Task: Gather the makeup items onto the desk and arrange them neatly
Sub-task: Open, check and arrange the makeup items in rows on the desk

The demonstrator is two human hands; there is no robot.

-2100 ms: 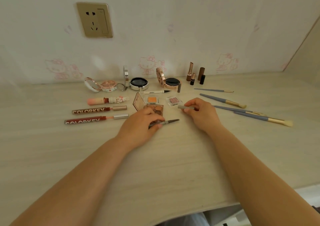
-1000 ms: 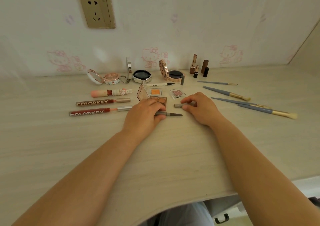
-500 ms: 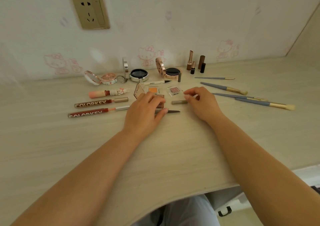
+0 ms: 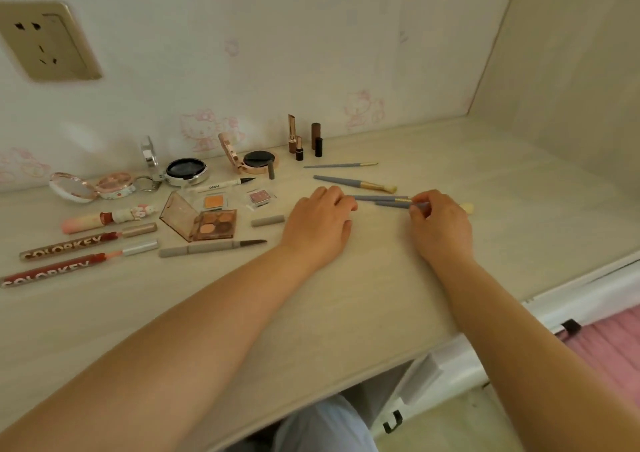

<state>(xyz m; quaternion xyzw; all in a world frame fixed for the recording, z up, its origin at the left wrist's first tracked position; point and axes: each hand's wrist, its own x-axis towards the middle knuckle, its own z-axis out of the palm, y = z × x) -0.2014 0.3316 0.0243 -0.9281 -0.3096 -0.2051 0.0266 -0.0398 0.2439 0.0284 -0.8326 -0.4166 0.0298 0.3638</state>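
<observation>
- Head view: two bare forearms are seen stretched over the pale surface.
- Left hand is laid palm down, its fingers loosely curled with nothing held, their tips just beside the handle ends of two blue brushes.
- Right hand is placed over those brushes, and one brush is pinched between its thumb and fingers near the gold ferrule.
- A grey pencil and a grey cap are seen left of the left hand.
- An open eyeshadow palette and two COLORKEY tubes are laid further left.
- Two more brushes, compacts and upright lipsticks are set nearest the wall.
</observation>
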